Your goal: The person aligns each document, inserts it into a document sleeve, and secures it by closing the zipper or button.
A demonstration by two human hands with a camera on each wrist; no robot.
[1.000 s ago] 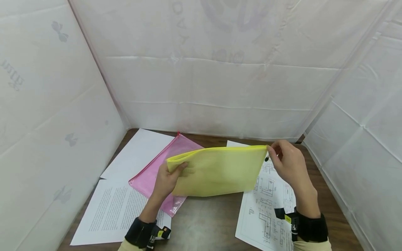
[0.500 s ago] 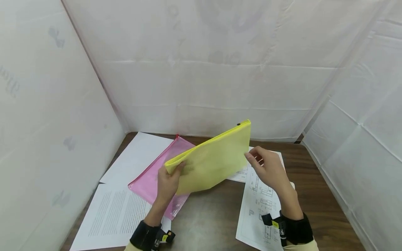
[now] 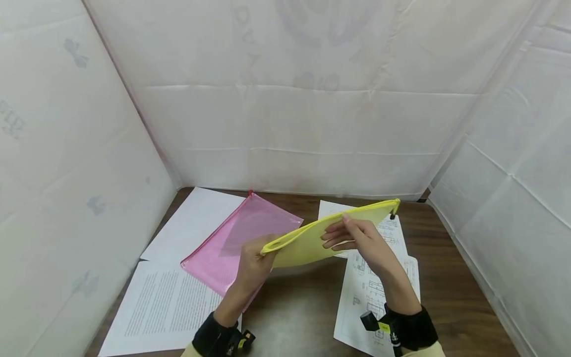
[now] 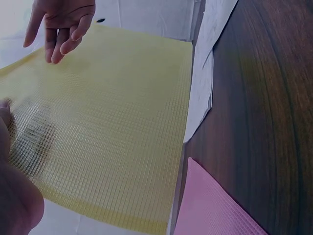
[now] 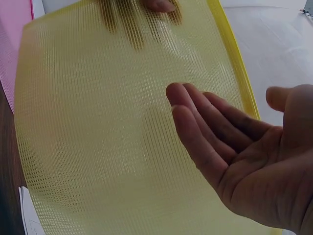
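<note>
A person seated at a dark wood-grain table is holding a yellow mesh zip pouch in the air above it, tilted nearly flat, with its zipper edge running up toward the far right. The left hand is gripping the pouch's near-left corner, fingers curled around it so that they are showing through the weave in the right wrist view; that single pinch is carrying the whole pouch clear of the papers below. The right hand is lying open against the pouch's face, fingers straight and spread a little, apparently steadying the limp sheet rather than holding it. In the right wrist view the palm is hovering just off the mesh.

The pouch is a soft, translucent plastic with a fine grid pattern, bordered by a solid yellow zipper tape ending in a small black pull. It is bowing slightly under its own weight. A pink pouch of the same make is lying flat on the table, overlapping 2 white sheets on the left, 1 of them densely printed. Sheets of line drawings are resting on the right, under the raised pouch's far end. White plastic sheeting is walling in the table on 3 sides.
</note>
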